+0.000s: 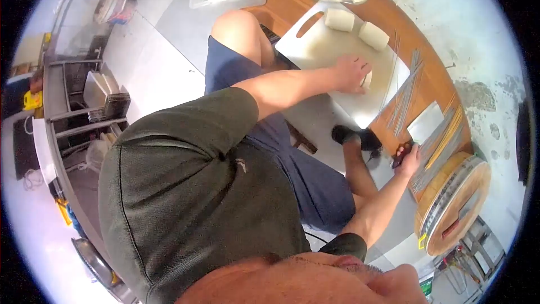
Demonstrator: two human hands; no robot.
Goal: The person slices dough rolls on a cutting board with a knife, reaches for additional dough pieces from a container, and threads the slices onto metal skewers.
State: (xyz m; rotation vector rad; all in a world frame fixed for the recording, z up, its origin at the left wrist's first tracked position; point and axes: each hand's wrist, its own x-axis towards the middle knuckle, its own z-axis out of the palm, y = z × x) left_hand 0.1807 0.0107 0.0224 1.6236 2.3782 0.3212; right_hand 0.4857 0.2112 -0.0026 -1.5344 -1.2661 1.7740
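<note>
Pale roll under left hand, dark item in right

The roll [368, 81] sat on the white board [360, 110], mostly covered; only a pale sliver showed past the fingers. Left hand [353, 73] curled over it, clasping it. Two more rolls [356, 28] lay near the handle slot: off-white, matte, stubby cylinders on their sides. Right hand [409, 159] was closed round a dark thing [399, 156], its shape largely hidden.

Edges: the board's near side faced the floor; its far side lay along the table [284, 3]. Thin rods [406, 101] crossed the board's right edge. A white card [426, 122] and yellow sticks [443, 142] crowded the right hand, with a round wooden piece [458, 205] close beyond. Room: bare board between left hand and paired rolls, and toward the lower corner.
</note>
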